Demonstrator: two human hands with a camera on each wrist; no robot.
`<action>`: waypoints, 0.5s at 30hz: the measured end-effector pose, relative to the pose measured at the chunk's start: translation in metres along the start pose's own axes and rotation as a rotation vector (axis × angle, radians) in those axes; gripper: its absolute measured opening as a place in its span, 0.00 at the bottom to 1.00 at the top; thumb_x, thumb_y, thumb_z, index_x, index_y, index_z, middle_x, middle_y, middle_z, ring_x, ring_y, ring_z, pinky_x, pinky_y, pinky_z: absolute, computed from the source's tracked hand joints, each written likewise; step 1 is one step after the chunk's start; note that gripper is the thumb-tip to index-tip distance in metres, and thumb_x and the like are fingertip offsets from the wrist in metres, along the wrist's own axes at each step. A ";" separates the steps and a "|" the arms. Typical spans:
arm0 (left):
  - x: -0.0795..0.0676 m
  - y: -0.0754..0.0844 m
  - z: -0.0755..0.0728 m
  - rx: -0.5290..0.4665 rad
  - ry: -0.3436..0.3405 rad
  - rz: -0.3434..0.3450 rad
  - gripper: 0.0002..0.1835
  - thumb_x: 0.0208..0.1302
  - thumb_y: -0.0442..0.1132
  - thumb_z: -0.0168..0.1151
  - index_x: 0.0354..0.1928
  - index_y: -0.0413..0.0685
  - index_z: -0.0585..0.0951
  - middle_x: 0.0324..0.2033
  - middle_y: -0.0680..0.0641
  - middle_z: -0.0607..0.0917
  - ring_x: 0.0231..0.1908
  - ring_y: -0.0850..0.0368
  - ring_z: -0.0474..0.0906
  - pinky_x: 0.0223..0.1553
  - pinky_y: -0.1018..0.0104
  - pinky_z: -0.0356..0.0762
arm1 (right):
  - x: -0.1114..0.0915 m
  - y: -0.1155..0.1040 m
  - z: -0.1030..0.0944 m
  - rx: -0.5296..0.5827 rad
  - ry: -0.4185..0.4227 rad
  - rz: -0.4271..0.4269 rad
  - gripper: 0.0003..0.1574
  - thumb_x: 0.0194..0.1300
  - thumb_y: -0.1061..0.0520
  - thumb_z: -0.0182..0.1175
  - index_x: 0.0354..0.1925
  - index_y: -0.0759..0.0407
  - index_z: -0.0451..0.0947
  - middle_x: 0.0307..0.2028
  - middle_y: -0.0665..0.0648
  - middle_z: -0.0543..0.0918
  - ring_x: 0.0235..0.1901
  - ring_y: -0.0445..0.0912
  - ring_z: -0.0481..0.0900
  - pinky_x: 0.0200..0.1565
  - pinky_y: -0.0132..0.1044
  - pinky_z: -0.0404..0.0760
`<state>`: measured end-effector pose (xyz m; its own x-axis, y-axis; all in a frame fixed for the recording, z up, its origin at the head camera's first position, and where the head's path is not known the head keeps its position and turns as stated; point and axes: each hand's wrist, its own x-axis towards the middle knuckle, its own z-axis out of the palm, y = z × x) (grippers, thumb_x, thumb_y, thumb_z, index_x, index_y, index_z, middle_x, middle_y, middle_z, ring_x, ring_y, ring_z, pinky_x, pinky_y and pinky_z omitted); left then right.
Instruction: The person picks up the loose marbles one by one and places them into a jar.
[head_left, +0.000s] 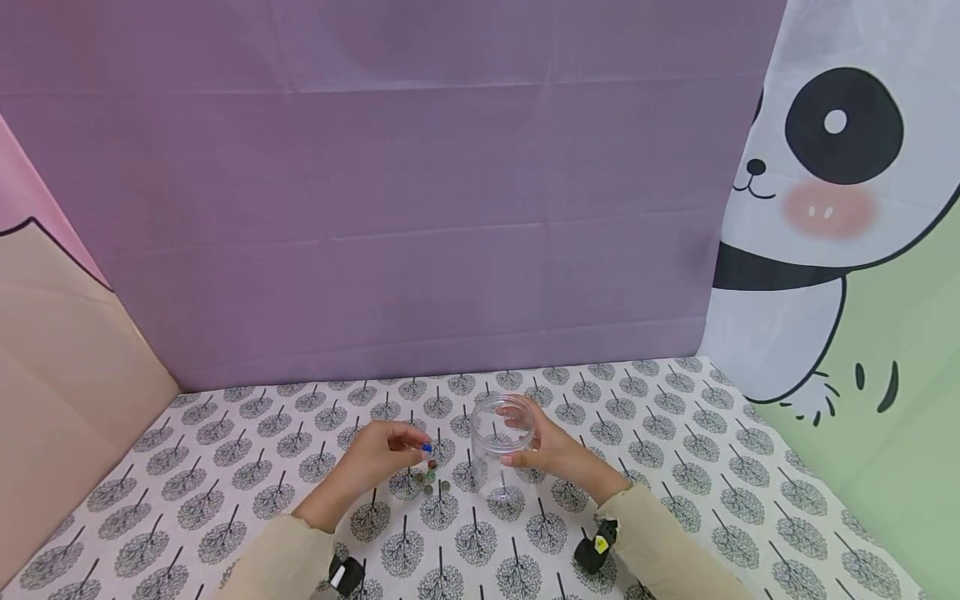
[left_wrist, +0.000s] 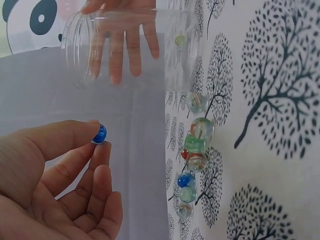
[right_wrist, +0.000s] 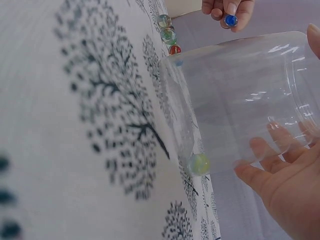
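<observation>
A blue glass marble (left_wrist: 101,134) is pinched between the thumb and forefinger of my left hand (head_left: 375,458), raised above the tablecloth. Its other fingers curl loosely below. My right hand (head_left: 553,450) grips a clear, open-topped jar (head_left: 483,467) around its upper side, thumb in front and fingers behind. The jar stands upright, and one yellow-green marble (right_wrist: 200,164) shows at its bottom. Between my left hand and the jar lies a loose cluster of marbles: a green one (left_wrist: 194,144), another blue one (left_wrist: 185,180) and several more in clear, red and swirled glass.
A white tablecloth (head_left: 517,575) printed with dark trees covers the table. Behind it hangs a purple cloth (head_left: 420,208). To the right is a panda-printed curtain (head_left: 795,325), to the left a beige one (head_left: 67,358).
</observation>
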<state>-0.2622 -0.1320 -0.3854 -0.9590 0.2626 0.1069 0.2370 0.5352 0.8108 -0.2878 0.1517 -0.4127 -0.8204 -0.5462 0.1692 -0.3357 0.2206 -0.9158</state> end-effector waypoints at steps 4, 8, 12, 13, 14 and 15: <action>0.000 0.002 0.002 0.011 0.009 -0.009 0.11 0.53 0.33 0.66 0.41 0.41 0.83 0.32 0.51 0.84 0.32 0.58 0.76 0.37 0.66 0.76 | -0.001 0.000 0.000 0.001 0.002 0.003 0.53 0.57 0.56 0.66 0.71 0.51 0.45 0.69 0.59 0.59 0.68 0.58 0.56 0.64 0.60 0.55; 0.001 0.004 0.003 0.013 0.018 -0.019 0.11 0.53 0.33 0.67 0.40 0.42 0.84 0.31 0.52 0.83 0.31 0.58 0.75 0.36 0.65 0.74 | -0.001 -0.001 0.000 0.010 0.000 0.005 0.54 0.57 0.56 0.66 0.71 0.52 0.45 0.69 0.59 0.59 0.68 0.58 0.56 0.65 0.60 0.55; 0.002 0.006 0.004 0.010 0.019 -0.022 0.10 0.53 0.32 0.67 0.40 0.42 0.84 0.29 0.52 0.82 0.30 0.58 0.74 0.33 0.67 0.73 | -0.001 -0.001 0.000 0.009 0.000 0.005 0.53 0.57 0.56 0.66 0.71 0.51 0.46 0.69 0.59 0.59 0.68 0.58 0.56 0.65 0.58 0.56; 0.002 0.007 0.003 0.006 0.017 -0.023 0.10 0.53 0.32 0.66 0.40 0.42 0.84 0.29 0.52 0.81 0.30 0.58 0.74 0.32 0.67 0.73 | -0.001 -0.001 0.000 0.006 0.002 0.006 0.53 0.57 0.56 0.66 0.71 0.51 0.46 0.69 0.59 0.59 0.68 0.58 0.56 0.64 0.58 0.56; 0.002 0.007 0.003 0.005 0.016 -0.021 0.10 0.53 0.32 0.66 0.40 0.42 0.84 0.29 0.52 0.81 0.30 0.58 0.74 0.31 0.68 0.73 | -0.001 -0.001 0.000 0.005 0.003 0.008 0.53 0.57 0.56 0.67 0.71 0.50 0.46 0.69 0.59 0.59 0.68 0.58 0.56 0.64 0.58 0.56; 0.002 0.008 0.003 0.002 0.013 -0.017 0.11 0.54 0.32 0.66 0.41 0.41 0.84 0.29 0.52 0.82 0.30 0.58 0.74 0.31 0.68 0.73 | -0.001 -0.001 0.000 0.003 0.004 0.008 0.53 0.57 0.56 0.67 0.71 0.50 0.46 0.69 0.59 0.59 0.68 0.58 0.56 0.64 0.58 0.57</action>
<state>-0.2618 -0.1250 -0.3809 -0.9647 0.2430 0.1012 0.2213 0.5408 0.8115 -0.2870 0.1519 -0.4117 -0.8250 -0.5411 0.1632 -0.3278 0.2230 -0.9181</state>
